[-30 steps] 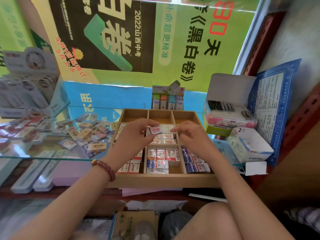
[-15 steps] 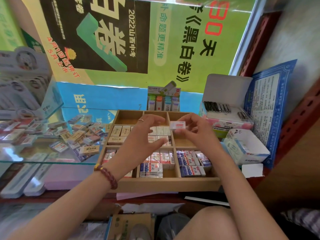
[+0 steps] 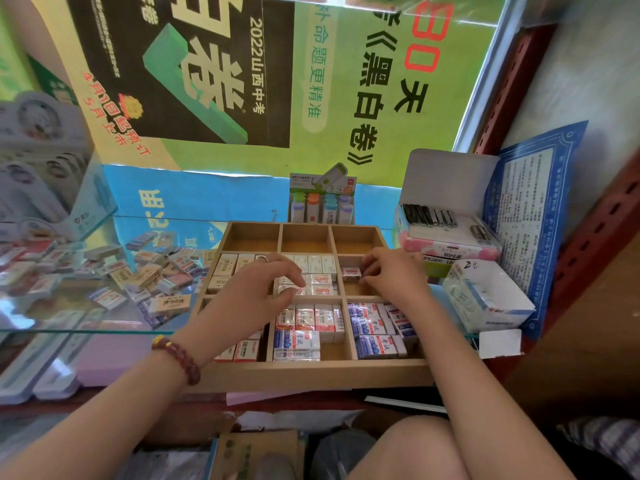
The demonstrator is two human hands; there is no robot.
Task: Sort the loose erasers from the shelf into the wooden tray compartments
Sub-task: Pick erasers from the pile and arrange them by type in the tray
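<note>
The wooden tray [image 3: 311,374] has nine compartments; its far row holds nothing. My right hand [image 3: 389,277] reaches into the middle-right compartment and pinches the right end of a red-and-white eraser [image 3: 350,274], which is low in that compartment. Hovering over the middle row, my left hand [image 3: 254,291] has relaxed, bent fingers that touch the white erasers [image 3: 320,284] in the centre compartment, and it holds nothing. Beige erasers [image 3: 230,265] fill the middle-left compartment. Blue erasers [image 3: 372,323] fill the near-right one. Loose erasers [image 3: 152,271] lie scattered on the glass shelf [image 3: 86,317] to the left.
Behind the tray stands a display of correction tapes [image 3: 322,206]. To the right are an open box of black clips [image 3: 446,230] and a white box [image 3: 485,299]. A blue printed sheet [image 3: 533,216] leans on the red shelf upright [image 3: 595,220].
My right hand carried the red-and-white eraser from above the tray's centre down into the middle-right compartment. My left hand lowered onto the centre compartment.
</note>
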